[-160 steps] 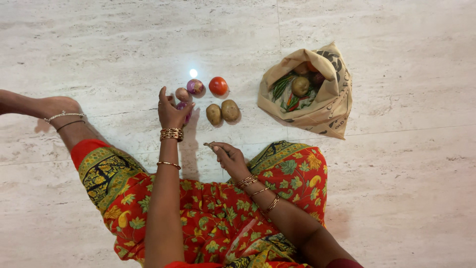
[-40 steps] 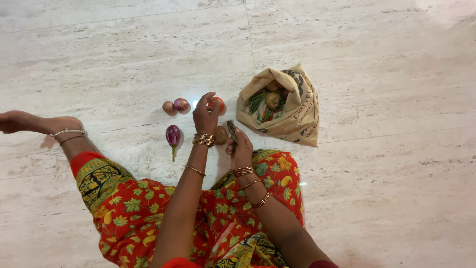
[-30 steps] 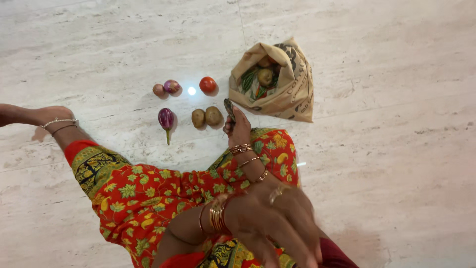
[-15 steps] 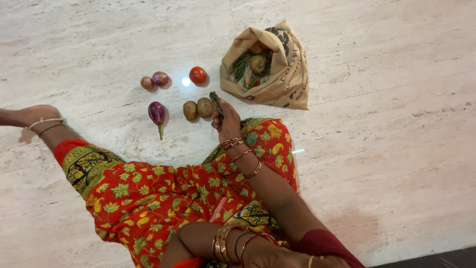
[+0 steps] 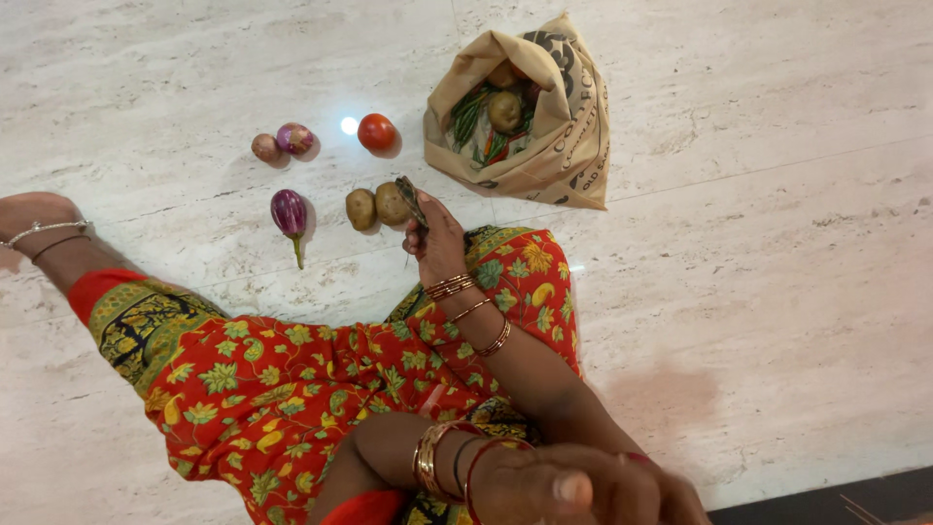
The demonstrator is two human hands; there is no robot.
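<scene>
Right hand point(image 5: 437, 243) first: reaches out over the knee, curled mostly closed, thumb and fingers pinching a small dark green vegetable piece point(image 5: 412, 199). Keeps that piece upright at the fingertips, touching or all but touching the nearer potato point(image 5: 392, 203); cannot tell which. Cannot say exactly what the green piece is, either; too small and dark.

Just left of the hand: second potato point(image 5: 361, 208), snug beside the first. Further left, well within reach: small purple brinjal point(image 5: 289, 211), stalk pointing back toward the lap. Beyond the hand, away from the body: red tomato point(image 5: 376, 131), and left of that two onions point(image 5: 282, 143) close together. Looks like sorting by kind, each sort laid in its own spot on the marble floor point(image 5: 777, 243), spaced so nothing rolls into its neighbour.

Beyond and right of the hand: brown paper bag point(image 5: 554, 146), lying with its mouth folded open toward the hand, presumably for easy reaching. Inside: another potato and green beans, plus bits too hidden to name.

Left hand point(image 5: 573, 491): drawn in near the body, very close to the camera and blurred. Appears to touch none of the produce; open or closed, cannot tell.
</scene>
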